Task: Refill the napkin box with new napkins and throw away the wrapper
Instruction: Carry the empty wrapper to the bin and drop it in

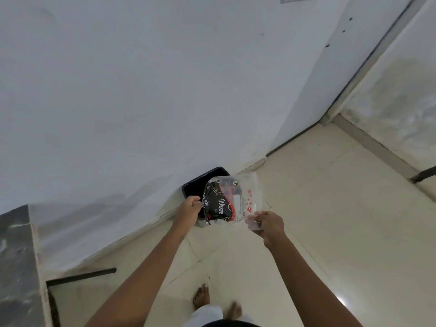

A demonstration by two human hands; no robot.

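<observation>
A person stands barefoot on a pale tiled floor [318,220], both bare arms stretched forward, holding an empty plastic wrapper [232,200] between the two hands. The left hand [190,208] is closed in a pinch on the wrapper's left edge, fingers curled around the dark printed part. The right hand [267,224] is likewise closed, thumb and fingers gripping the clear lower right corner of the plastic. The wrapper is spread out flat and tilted, part clear and part black with red and white print, and the word "Dove" can be read on it. It hangs in the air directly over a black bin [200,182] that stands on the floor against the white wall [141,90], its open mouth showing behind the wrapper's upper left edge. What lies inside the bin cannot be made out, since the interior is dark and mostly covered by the plastic. Both bare feet [201,297] show at the bottom of the view, near the hem of light clothing. To the far left is the edge of a grey marbled surface [16,256], with a dark bar [81,277] on the floor beside it. At the right a white door [330,79] meets the corner of the room.
</observation>
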